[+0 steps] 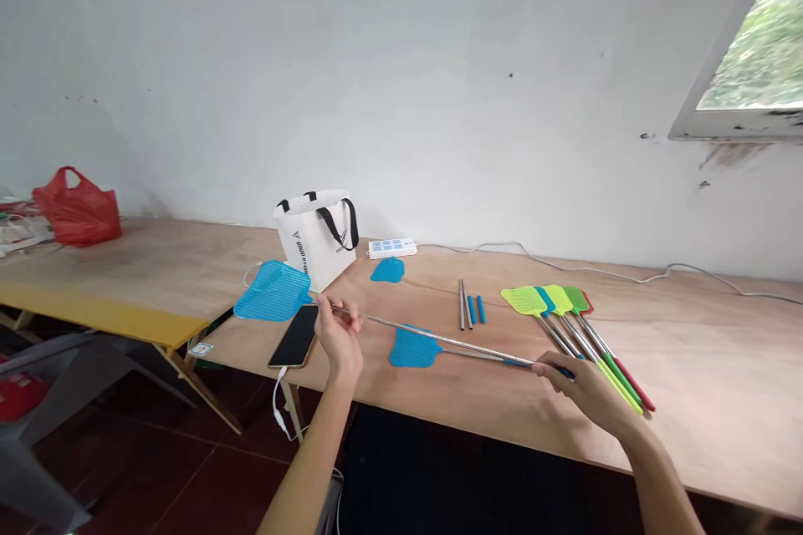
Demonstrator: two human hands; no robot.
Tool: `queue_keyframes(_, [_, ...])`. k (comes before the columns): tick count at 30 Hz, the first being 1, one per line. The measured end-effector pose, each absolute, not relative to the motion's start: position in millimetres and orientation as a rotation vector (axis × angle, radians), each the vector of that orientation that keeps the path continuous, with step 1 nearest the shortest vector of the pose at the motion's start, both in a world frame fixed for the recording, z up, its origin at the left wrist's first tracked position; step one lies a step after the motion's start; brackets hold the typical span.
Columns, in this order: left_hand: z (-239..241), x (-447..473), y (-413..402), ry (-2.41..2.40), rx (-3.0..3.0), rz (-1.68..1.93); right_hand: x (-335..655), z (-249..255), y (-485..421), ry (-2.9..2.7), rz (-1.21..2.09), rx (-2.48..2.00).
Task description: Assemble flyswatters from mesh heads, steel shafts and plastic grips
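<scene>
This looks like a simple workroom. Wooden tables [708, 376] line a white wall [427, 84], bearing a power strip [392, 248] and loose metal tubes [462, 305].

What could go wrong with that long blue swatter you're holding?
The left hand and right hand hold the long blue fly swatter out sideways, so a swing might knock the white bag that stands close to its head. The phone lies near the table edge with its white cable hanging down; a snag could pull it off. The right hand could also bump the bunched swatters beside it.
</scene>
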State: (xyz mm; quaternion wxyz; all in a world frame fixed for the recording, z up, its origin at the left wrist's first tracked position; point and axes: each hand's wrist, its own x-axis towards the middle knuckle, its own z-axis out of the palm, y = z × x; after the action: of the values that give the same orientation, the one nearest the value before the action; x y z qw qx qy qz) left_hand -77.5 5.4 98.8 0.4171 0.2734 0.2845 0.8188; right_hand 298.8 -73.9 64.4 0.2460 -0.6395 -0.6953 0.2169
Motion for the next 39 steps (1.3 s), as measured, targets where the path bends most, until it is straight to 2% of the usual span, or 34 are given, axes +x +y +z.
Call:
queue_keyframes(9, [90.9,-65.3,7.1,0.935,0.692,2.214,281.0,73.1,-82.6,-2.000,0.524,-1.618])
queue_keyframes(19, [42.5,37.0,-38.2,0.859,0.976,1.586,233.6,55.6,-73.2,-2.069,0.345,-1.572])
queue_keyframes(26, [23.8,53.9,-52.6,0.759,1.155,1.268,203.7,45.5,-72.4,-2.008,0.398,-1.479])
queue_keyframes(35, [21.3,39.1,-24.3,0.800,1.209,1.286,208.6,48.2,-66.2,-2.019,0.500,-1.532])
queue_keyframes(39, [21.0,25.3,-13.5,0.916,1.359,1.305,225.6,39.8,-59.0,-1.988,0.420,-1.536])
